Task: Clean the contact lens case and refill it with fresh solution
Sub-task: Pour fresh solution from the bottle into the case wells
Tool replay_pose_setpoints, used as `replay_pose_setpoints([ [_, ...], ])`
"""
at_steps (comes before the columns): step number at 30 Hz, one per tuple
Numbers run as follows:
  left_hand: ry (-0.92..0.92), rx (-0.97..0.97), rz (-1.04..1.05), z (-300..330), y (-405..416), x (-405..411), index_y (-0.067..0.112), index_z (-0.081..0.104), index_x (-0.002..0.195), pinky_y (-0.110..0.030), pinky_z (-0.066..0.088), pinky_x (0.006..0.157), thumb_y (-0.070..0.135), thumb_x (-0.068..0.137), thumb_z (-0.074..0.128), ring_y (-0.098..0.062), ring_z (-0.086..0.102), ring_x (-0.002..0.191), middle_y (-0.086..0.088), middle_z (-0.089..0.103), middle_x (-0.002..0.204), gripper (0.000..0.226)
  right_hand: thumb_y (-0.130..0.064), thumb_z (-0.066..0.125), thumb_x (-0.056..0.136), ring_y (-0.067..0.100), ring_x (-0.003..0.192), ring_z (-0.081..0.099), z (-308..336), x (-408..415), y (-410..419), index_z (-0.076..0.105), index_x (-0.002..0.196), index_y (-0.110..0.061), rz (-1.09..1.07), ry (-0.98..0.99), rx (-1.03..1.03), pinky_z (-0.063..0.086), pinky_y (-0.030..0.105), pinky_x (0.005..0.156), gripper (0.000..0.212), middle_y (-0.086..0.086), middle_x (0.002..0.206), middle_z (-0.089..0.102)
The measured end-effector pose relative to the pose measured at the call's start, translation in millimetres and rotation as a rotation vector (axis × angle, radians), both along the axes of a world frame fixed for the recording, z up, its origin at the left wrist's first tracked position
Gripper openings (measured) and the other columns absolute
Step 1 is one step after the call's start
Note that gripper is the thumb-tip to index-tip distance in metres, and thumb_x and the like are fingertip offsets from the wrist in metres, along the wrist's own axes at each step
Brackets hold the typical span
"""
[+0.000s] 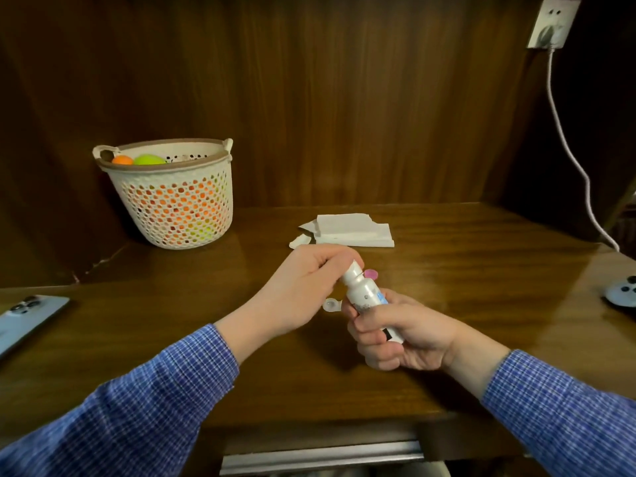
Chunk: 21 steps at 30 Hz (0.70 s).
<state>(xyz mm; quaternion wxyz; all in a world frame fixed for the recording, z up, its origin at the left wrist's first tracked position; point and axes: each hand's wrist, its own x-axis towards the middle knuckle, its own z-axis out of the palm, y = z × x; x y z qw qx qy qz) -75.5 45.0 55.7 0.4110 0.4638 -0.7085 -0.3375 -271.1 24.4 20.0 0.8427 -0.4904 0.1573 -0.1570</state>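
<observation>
The case lies open on the counter (447, 270) behind the hands: a clear well (331, 305) shows left of the bottle (368, 297), a pink lid (372, 274) just beyond it. The right hand (395, 333) grips the bottle's body, tilted up and left; the left hand (306, 287) pinches its cap (354, 268). My read: the bottle is only being opened, so refilling is not yet done. Whether the wells were cleaned I cannot tell. Tissues (347, 230) lie farther back, a basket (172, 194) far left.
</observation>
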Motion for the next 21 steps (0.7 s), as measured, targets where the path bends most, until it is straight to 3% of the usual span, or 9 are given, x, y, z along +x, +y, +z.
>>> replay_pose_setpoints([
  [4,0.1,0.05,0.03,-11.9,-16.2,-6.4,0.022,0.073,0.093,-0.01,0.032,0.043,0.027,0.108,0.042,0.0,0.042,0.045,0.018,0.051,0.056,0.035,0.001,0.057,0.093,0.006,0.041,0.053,-7.5,-2.2,-15.1,0.049,0.098,-0.011,-0.027,0.018,0.01,0.045,0.018,0.042,0.015,0.0,0.062,0.054],
  [8,0.291,0.23,0.029,-17.5,-30.0,-6.0,0.016,0.071,0.095,-0.016,0.029,0.04,0.028,0.11,0.039,-0.003,0.033,0.046,0.012,0.043,0.056,0.037,-0.002,0.062,0.095,0.005,0.043,0.054,-16.1,-3.0,-23.7,0.048,0.099,-0.011,0.016,-0.025,0.0,0.045,0.017,0.043,0.017,-0.001,0.064,0.056],
  [15,0.918,0.705,-0.251,-15.2,-37.5,4.1,0.013,0.069,0.104,-0.017,0.028,0.036,0.032,0.109,0.037,-0.007,0.032,0.049,0.003,0.039,0.065,0.038,-0.014,0.08,0.086,0.004,0.052,0.05,-19.4,-12.4,-39.5,0.069,0.123,-0.013,-0.196,-0.214,0.141,0.041,0.019,0.054,0.039,0.007,0.09,0.059],
  [19,0.886,0.664,-0.272,-17.9,-33.5,-0.5,0.011,0.059,0.114,-0.017,0.036,0.039,0.027,0.109,0.036,-0.007,0.042,0.053,0.001,0.054,0.07,0.028,-0.007,0.087,0.076,0.009,0.063,0.057,-20.4,-12.5,-44.6,0.054,0.143,-0.011,-0.428,-0.36,0.438,0.059,0.025,0.064,0.075,0.017,0.11,0.062],
  [21,0.785,0.616,-0.249,-21.2,-31.2,-5.1,0.01,0.058,0.111,-0.018,0.036,0.041,0.028,0.109,0.036,-0.007,0.045,0.053,0.0,0.06,0.072,0.028,-0.006,0.083,0.081,0.012,0.064,0.058,-20.3,-9.9,-43.0,0.049,0.144,-0.009,-0.488,-0.435,0.577,0.061,0.03,0.061,0.072,0.021,0.112,0.062],
])
